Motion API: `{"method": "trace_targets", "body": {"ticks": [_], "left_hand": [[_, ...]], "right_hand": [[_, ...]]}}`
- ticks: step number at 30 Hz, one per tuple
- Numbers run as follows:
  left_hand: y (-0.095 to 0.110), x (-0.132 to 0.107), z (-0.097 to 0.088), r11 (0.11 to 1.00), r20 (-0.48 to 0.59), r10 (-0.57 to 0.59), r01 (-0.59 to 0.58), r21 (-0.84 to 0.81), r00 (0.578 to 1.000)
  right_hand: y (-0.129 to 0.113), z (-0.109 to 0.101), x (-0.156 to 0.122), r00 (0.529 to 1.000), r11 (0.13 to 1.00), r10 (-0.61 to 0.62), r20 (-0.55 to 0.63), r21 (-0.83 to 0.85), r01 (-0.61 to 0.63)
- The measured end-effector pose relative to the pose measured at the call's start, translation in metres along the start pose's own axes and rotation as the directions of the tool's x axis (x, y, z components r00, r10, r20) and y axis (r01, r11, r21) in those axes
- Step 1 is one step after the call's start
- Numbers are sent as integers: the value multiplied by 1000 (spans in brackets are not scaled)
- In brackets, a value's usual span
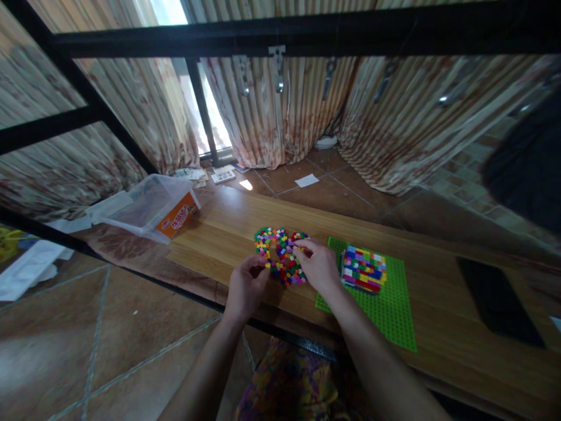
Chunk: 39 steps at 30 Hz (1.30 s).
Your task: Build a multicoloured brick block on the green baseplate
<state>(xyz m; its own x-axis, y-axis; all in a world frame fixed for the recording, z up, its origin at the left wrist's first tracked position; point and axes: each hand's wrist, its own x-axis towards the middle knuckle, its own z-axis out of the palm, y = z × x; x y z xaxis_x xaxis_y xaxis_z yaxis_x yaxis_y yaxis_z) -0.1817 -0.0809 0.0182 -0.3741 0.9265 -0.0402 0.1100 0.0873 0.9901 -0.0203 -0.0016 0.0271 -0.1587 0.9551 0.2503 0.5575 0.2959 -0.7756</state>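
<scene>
Both my hands are at the pile of little bright bricks on the wood counter.
Think of the pile as the middle of a clock, with 12 far from me. My left grip is at 8 o'clock, finger and thumb close together by the edge of the pile; I can't tell if they pinch a brick. My right grip comes in from 3 o'clock, its tips over the pile, and I can't tell if it has a brick either. Past it at 3 o'clock, a block of stacked bricks in lots of colors sits on a green bumpy plate. A flat black thing lies farther out that same way. At 10 o'clock there is a see-through box with an orange label.
</scene>
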Motion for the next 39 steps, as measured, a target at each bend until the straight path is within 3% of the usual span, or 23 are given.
{"method": "trace_targets", "body": {"ticks": [7, 12, 16, 21, 24, 31, 35, 39], "left_hand": [[9, -11, 8, 979, 62, 118, -126, 161, 991], [23, -24, 29, 934, 185, 246, -284, 216, 951], [30, -31, 54, 899, 282, 286, -358, 250, 916], [41, -30, 89, 858, 422, 284, -425, 290, 861], [47, -23, 103, 814, 453, 316, -484, 322, 834], [58, -14, 120, 731, 506, 371, -581, 358, 779], [64, -24, 139, 707, 537, 335, -583, 400, 774], [66, -33, 161, 690, 510, 296, -550, 471, 808]], "right_hand": [[3, -26, -54, 995, 981, 25, -101, 195, -5], [16, -54, -107, 990, 990, 42, -134, 137, -24], [35, -85, -129, 970, 992, 108, -220, 87, -91], [62, -120, -134, 911, 979, 194, -363, 16, -202], [76, -134, -135, 875, 967, 235, -423, 14, -253], [104, -144, -136, 837, 955, 275, -473, 33, -295], [112, -141, -134, 833, 959, 256, -491, 20, -283], [115, -138, -134, 864, 965, 227, -449, -14, -261]]}}
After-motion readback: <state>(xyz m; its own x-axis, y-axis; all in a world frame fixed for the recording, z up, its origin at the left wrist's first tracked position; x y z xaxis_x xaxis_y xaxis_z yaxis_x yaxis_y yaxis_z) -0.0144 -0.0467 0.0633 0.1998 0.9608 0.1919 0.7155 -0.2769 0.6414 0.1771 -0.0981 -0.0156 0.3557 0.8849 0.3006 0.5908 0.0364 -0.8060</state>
